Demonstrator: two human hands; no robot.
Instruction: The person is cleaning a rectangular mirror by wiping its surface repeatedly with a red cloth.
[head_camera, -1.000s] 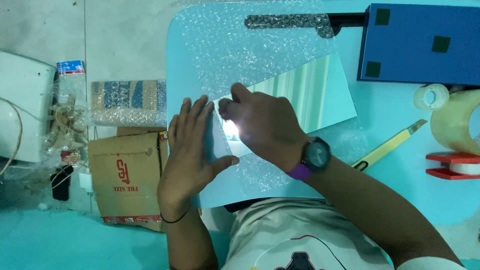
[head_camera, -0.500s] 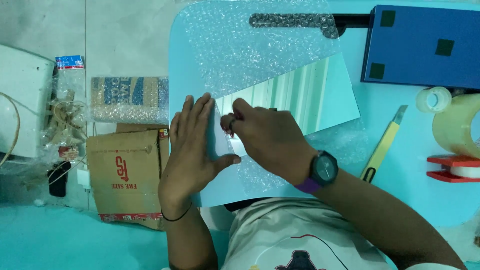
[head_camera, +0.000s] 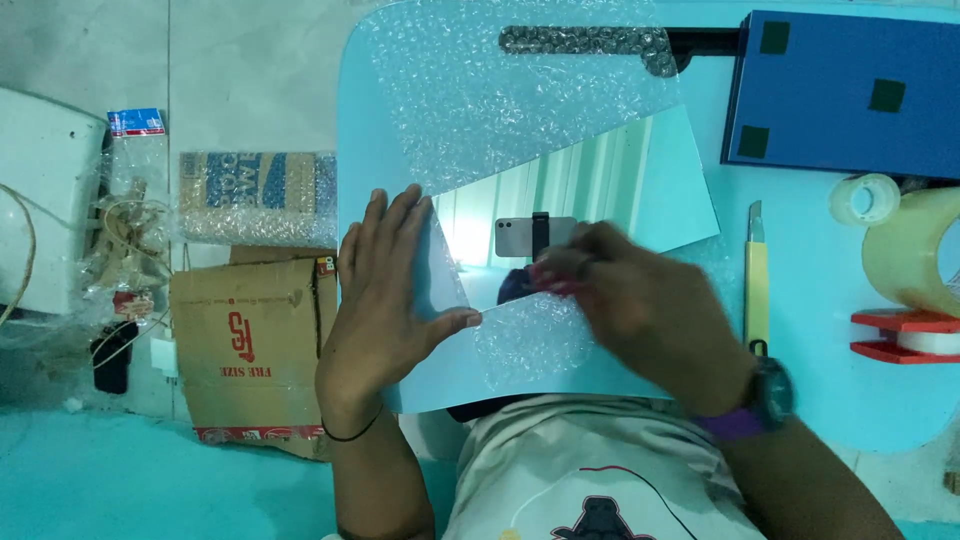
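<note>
the mirror (head_camera: 600, 190) lies on the pale blue table (head_camera: 820, 390), half buried under bubble wrap (head_camera: 490, 90), its near edge hidden by both hands. the left hand (head_camera: 385, 300) presses flat, fingers spread, on the mirror's left corner. the right hand (head_camera: 640, 310) is blurred over the wrap's edge; whether it pinches anything, i cannot tell. to the right lie a yellow utility knife (head_camera: 757, 280), tape rolls (head_camera: 900, 240) and a blue box (head_camera: 850, 90). cardboard boxes (head_camera: 255, 350) sit on the floor.

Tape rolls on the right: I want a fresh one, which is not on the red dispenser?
The small clear roll, lying loose beside the blue box. The big tan roll sits on the red dispenser.
</note>
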